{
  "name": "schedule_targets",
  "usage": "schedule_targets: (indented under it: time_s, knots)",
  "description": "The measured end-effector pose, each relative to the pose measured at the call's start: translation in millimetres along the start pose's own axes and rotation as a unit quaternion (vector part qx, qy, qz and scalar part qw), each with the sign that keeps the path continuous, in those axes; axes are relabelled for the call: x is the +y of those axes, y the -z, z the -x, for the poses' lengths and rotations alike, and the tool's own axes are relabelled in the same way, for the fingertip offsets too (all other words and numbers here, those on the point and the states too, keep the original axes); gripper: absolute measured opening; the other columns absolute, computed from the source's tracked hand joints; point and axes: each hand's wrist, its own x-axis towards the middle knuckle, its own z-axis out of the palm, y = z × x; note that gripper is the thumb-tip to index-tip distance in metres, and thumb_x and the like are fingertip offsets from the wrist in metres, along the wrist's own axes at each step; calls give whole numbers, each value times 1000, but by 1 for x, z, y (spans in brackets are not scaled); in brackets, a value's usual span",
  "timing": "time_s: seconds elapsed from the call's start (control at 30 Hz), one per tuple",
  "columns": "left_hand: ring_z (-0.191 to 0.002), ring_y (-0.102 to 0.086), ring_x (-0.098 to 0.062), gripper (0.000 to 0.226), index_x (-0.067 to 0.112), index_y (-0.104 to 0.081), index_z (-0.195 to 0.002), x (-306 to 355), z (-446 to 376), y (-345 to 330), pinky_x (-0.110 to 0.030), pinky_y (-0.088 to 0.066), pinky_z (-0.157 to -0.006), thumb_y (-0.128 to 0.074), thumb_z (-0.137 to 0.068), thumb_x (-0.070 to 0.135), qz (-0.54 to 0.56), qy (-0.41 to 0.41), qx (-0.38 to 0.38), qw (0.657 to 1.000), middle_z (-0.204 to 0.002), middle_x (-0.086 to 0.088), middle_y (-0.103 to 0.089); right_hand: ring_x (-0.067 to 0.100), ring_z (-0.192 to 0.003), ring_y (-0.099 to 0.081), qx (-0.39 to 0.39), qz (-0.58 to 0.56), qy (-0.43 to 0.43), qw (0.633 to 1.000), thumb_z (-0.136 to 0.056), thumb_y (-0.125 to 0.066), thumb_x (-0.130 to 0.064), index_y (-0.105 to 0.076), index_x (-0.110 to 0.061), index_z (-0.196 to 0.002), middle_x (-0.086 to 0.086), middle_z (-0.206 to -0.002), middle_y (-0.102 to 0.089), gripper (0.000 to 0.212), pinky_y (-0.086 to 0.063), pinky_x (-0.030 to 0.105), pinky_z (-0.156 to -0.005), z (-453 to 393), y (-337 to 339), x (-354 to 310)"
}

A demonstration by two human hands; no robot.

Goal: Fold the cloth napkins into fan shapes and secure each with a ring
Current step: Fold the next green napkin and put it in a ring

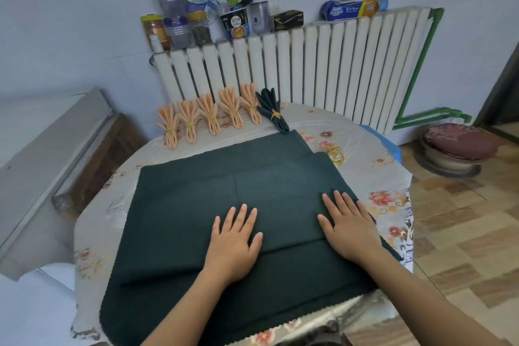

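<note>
A dark green cloth napkin (224,185) lies spread on the round table, its near part folded up into a wide pleat. My left hand (234,241) rests flat on that fold near the middle, fingers apart. My right hand (348,225) presses flat on the fold's right end, fingers apart too. Gold napkin rings (335,153) lie just past the cloth's far right corner. At the table's far edge stand several peach fan-folded napkins (209,116) with rings, and one green fan-folded napkin (273,112) in a gold ring.
The table wears a floral plastic cover (384,202). Behind it is a white radiator (309,64) with jars, bottles and boxes on top. A white cabinet (50,154) stands at the left and a cushioned stool (457,149) on the wood-pattern floor at the right.
</note>
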Motion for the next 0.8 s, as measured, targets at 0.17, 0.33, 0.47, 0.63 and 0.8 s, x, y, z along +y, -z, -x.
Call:
schedule_targets:
  time_s: [0.17,0.33,0.47,0.63,0.8]
  knots:
    - [-146,15,-13,57,32,4,-152,3,0,-1,-42,9,-119,-16,-100,48,3,-1,-1,1000,-159,8,11,19,-145,11,-19,32,-28,999,-98,-5,-49,10,-21,-150,5,-158,11,60,10,39,-117,2,6,-2]
    - [-146,14,-13,56,31,3,-152,5,-2,1,-43,9,-118,-17,-101,45,1,-2,-11,1000,-159,8,10,17,-145,6,13,36,106,994,-84,17,-47,1,-16,-151,4,-158,1,75,12,38,-115,9,1,-69]
    - [-146,12,-10,52,27,-1,-152,0,-5,8,-39,10,-118,-17,-103,35,30,-17,-34,999,-160,7,7,13,-145,7,11,10,149,989,-75,31,-52,2,-16,-150,0,-159,3,88,9,33,-115,13,-19,-101]
    - [-145,11,-6,53,30,-1,-152,-50,17,7,-35,8,-119,-16,-103,41,14,-15,-2,1000,-159,11,7,11,-144,11,8,23,141,990,-68,27,-50,8,-21,-149,-5,-157,9,88,9,31,-115,17,-17,-95]
    - [-145,11,-6,54,34,1,-151,-128,52,10,-35,7,-119,-15,-102,46,9,72,0,997,-159,12,7,13,-145,10,-6,25,113,993,-101,-10,-36,6,-19,-150,-1,-158,8,54,8,33,-116,20,-14,-107]
